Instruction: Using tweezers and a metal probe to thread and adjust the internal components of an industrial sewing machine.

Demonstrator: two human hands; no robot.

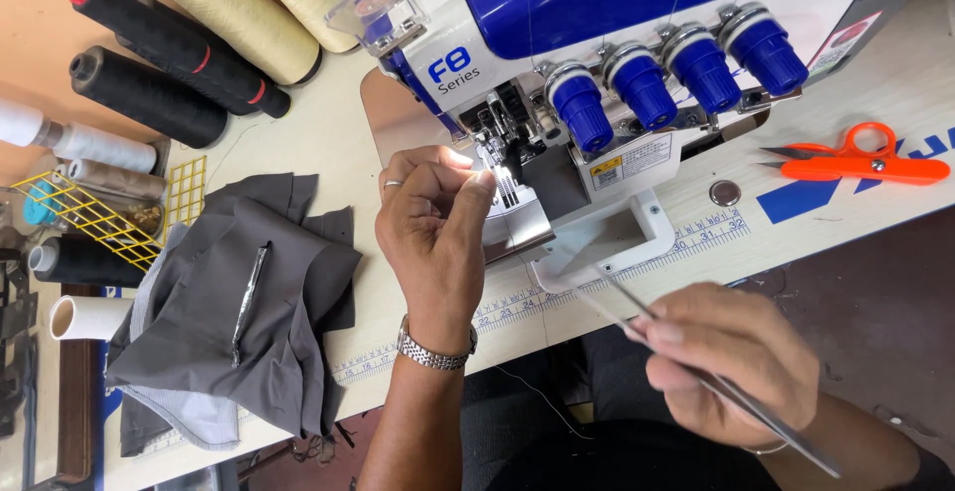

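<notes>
The right hand (731, 362) is closed around long metal tweezers (696, 372), pinched between thumb and fingers near the middle of their length. The left hand (433, 237) has its thumb and forefinger drawn together at the needle area (507, 168) of the blue and white overlock sewing machine (597, 13); the fingertips look pinched, perhaps on a thread, but whatever they hold is too fine to make out.

The tweezers' long axis runs on a diagonal, from low on the right beside the person's lap up towards the upper left. Their tips point at the machine's presser foot and lie just short of the white front cover (607, 237), so the needle area is up and to the left of the right hand's grip, along the line the tweezers already follow. The left hand is much the nearer of the two to the needles, all but touching them, while the right hand hangs off the table's (895, 103) front edge.

Grey fabric pieces (249, 322) lie heaped on the table to the left, thread cones (179, 48) beyond them, and orange thread snips (860, 163) rest to the right of the machine.
</notes>
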